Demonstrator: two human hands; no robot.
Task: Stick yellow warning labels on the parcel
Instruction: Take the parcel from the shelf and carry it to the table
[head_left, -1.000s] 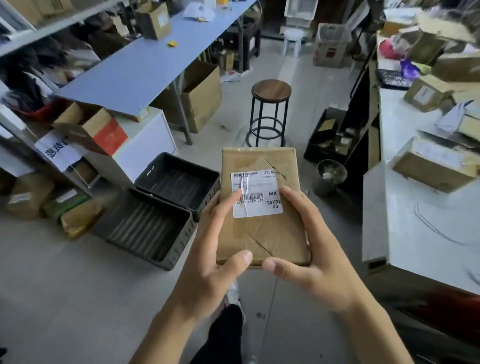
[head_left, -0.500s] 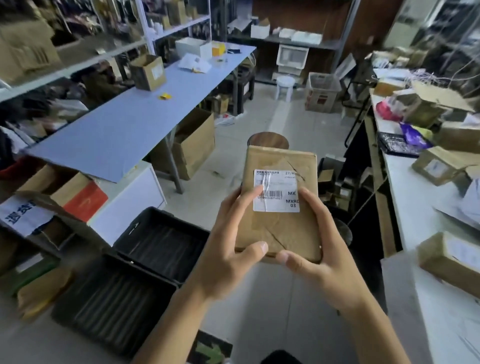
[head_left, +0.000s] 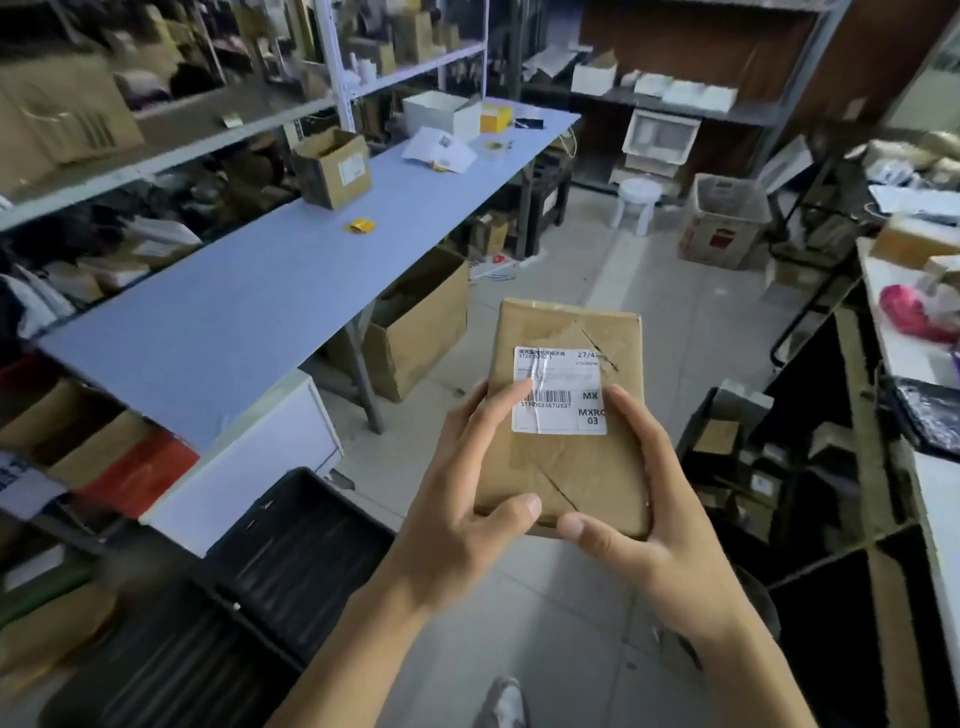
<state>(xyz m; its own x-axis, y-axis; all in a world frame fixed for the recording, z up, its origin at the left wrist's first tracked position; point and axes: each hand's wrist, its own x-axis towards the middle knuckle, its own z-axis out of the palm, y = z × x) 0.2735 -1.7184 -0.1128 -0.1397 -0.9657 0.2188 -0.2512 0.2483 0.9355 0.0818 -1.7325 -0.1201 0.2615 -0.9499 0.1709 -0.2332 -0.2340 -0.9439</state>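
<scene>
I have the parcel up in front of me, off any surface, held between both hands over the floor. My left hand grips its left edge: thumb curled over the near bottom edge, forefinger stretched up the face until its tip touches the white shipping label. My right hand mirrors it on the right edge, thumb hooked over the near corner, fingers wrapped along the side.

From the easy two-hand hold I judge it light. The brown wrap is creased and taped, so I expect some give in the skin over a firmer, flat block inside; the tape may be a little slick. The edges, where I have it now, seem the best grip, leaving the face bare below the shipping label for a sticker.

Farther off to the left, the long blue worktop carries a small yellow label, well apart from the parcel, with an open carton beyond it.
</scene>
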